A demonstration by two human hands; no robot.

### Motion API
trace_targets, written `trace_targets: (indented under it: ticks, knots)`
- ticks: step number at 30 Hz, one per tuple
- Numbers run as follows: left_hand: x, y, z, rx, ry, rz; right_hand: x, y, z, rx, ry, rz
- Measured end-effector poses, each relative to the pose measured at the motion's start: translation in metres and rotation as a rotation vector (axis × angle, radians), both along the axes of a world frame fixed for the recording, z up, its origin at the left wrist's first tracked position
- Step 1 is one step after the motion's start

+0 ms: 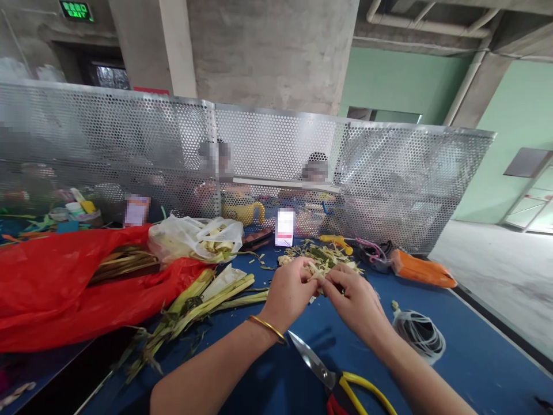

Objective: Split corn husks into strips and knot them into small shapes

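My left hand (288, 290) and my right hand (355, 300) meet over the blue table (470, 357), both pinching a small pale strip of leaf (318, 275) between their fingertips. A gold bangle circles my left wrist. Behind the hands lies a heap of leaf trimmings (322, 255). Long green and pale leaves (203, 302) lie to the left of my left hand. Open scissors with yellow and red handles (341, 377) rest on the table below my hands.
A red plastic bag (64, 288) with dry leaves covers the left side. A clear bag of scraps (199, 237), a coil of thin line (419, 333), an orange pouch (421, 270) and a yellow tool (337, 241) lie around. A perforated metal screen (389, 173) backs the table; people sit behind it.
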State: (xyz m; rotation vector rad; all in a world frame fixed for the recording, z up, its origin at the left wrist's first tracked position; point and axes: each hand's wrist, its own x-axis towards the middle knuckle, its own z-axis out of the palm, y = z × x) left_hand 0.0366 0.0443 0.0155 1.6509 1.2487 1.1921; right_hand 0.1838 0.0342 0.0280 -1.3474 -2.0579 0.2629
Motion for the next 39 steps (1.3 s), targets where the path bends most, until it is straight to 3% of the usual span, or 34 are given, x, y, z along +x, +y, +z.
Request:
trace_targets:
  ticks: [3,6,9,15,21,26,33,39]
  knots:
    - [0.000,-0.001,0.002,-0.011,0.032,-0.012,0.001,0.000,0.000,0.023,-0.060,-0.042]
    - [-0.001,-0.001,0.000,0.016,0.083,0.000,0.003,0.002,0.000,-0.065,0.016,-0.077]
    - [0.000,-0.001,-0.004,0.061,0.129,0.010,0.004,0.005,0.000,-0.152,0.113,-0.046]
    - [0.005,-0.005,-0.008,0.039,0.158,-0.058,0.007,0.013,-0.006,-0.138,0.195,-0.009]
    - [0.008,-0.010,-0.003,-0.077,0.143,-0.146,0.009,0.022,-0.010,-0.164,0.586,-0.044]
    - [0.008,-0.008,-0.004,-0.226,0.030,-0.269,0.010,0.021,-0.003,-0.288,0.926,-0.048]
    - [0.005,0.000,-0.010,-0.255,-0.100,-0.304,0.006,0.021,-0.003,-0.321,1.176,-0.044]
    - [0.005,-0.002,-0.004,-0.300,-0.145,-0.379,0.005,0.018,0.001,-0.292,1.264,-0.047]
